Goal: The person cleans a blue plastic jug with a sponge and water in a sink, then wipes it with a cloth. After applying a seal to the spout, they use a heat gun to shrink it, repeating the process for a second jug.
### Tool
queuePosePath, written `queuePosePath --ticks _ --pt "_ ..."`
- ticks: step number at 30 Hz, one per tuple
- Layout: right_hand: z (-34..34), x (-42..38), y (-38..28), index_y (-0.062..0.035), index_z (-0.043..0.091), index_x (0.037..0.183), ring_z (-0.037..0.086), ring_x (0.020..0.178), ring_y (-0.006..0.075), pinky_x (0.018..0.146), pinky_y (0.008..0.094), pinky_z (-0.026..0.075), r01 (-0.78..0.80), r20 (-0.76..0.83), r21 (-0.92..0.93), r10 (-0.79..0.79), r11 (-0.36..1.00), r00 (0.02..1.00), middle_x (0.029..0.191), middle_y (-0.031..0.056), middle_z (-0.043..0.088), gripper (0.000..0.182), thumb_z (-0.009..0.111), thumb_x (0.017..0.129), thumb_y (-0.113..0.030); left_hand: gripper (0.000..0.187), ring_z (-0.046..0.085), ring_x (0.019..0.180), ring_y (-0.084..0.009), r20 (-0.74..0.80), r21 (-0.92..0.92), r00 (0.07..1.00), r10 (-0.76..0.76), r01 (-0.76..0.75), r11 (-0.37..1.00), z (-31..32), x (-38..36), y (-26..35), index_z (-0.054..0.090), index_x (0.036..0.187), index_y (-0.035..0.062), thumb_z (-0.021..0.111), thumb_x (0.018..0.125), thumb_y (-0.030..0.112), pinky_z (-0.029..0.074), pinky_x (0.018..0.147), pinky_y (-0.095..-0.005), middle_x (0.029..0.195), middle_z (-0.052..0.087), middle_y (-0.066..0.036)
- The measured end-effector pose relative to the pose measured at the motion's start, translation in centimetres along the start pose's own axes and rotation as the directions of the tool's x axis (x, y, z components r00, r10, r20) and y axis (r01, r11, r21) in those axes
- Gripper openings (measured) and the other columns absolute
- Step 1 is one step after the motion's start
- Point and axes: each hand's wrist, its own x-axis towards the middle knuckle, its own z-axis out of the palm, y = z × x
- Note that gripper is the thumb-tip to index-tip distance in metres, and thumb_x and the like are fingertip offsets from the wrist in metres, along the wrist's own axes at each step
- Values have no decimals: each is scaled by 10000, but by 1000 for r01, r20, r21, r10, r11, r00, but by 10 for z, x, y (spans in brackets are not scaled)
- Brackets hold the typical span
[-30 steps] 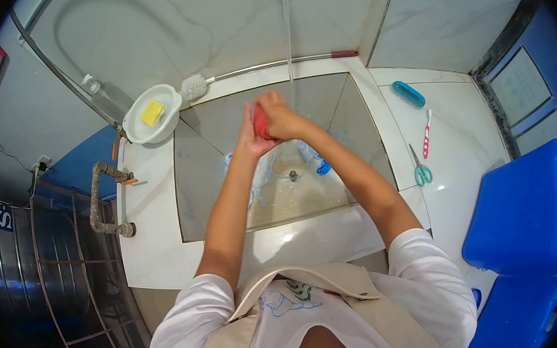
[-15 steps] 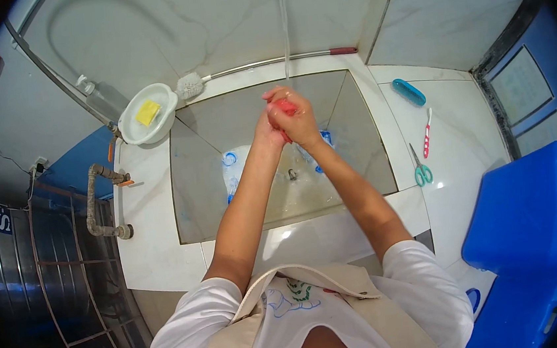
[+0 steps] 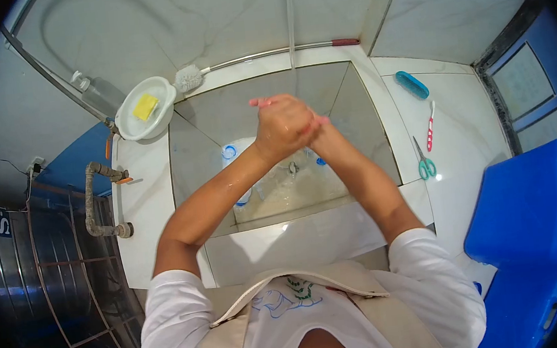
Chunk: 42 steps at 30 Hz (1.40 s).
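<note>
Over the basin, my left hand (image 3: pixel 282 126) lies across my right hand (image 3: pixel 318 128), both wet and pressed together with bent fingers. The red object seen between them earlier is now hidden inside the clasp, so its kind cannot be made out. Behind my hands, a thin stream of water (image 3: pixel 290 24) falls in front of the tiled wall. Below them is the grey tiled sink (image 3: pixel 199 181), where clear and white plastic items with blue parts (image 3: pixel 229 153) lie in cloudy shallow water around a drain fitting (image 3: pixel 293 167).
Along the back ledge lie a white basin (image 3: pixel 130 127) holding a yellow sponge (image 3: pixel 145 107), and a long-handled brush (image 3: pixel 189 78). A pump bottle (image 3: pixel 101 95) stands behind. At right are a teal case (image 3: pixel 412 85), toothbrush (image 3: pixel 430 129), scissors (image 3: pixel 426 167) and blue plastic container (image 3: pixel 523 209).
My left hand has rolled over the top of my right, its elbow swinging outward to the left. The red object has gone out of sight between my hands.
</note>
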Motion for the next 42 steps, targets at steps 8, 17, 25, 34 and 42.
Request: queuePosePath --ticks 8,17,25,34,42 --pt "55 -16 3 -46 522 858 393 474 80 445 247 339 -590 -270 -668 591 454 760 549 -13 439 109 484 765 -86 362 512 557 -172 328 -98 802 499 -496 863 15 -57 15 458 518 114 665 709 343 429 509 -277 571 451 -13" --pt "-25 0 76 -11 615 789 563 568 212 496 344 425 -299 -351 -908 143 -295 925 703 179 610 197 477 716 -131 317 584 656 -223 703 -53 454 547 -734 677 71 -137 -16 589 638 67 484 855 273 463 615 -339 675 601 -82" --pt "-15 -30 60 1 597 924 608 721 255 674 356 491 -515 -522 -853 -111 86 846 806 205 626 277 480 762 -192 254 554 777 -238 755 -408 322 571 -450 794 41 -124 -5 567 685 61 481 860 224 439 723 -337 768 585 -95" --pt "131 -284 65 -31 488 1067 544 944 192 801 319 455 460 -372 -420 -611 782 699 1041 95 543 311 532 767 -102 184 542 817 -167 253 -634 939 -231 342 694 -12 -54 101 516 948 39 528 841 188 437 720 -286 872 544 -57" --pt "238 -500 190 -31 513 955 518 807 85 741 225 426 7 -417 -906 -896 423 153 875 11 534 255 538 706 20 263 532 694 -106 869 -488 480 117 798 353 26 -57 264 530 938 34 594 825 263 434 654 -237 790 573 -32"
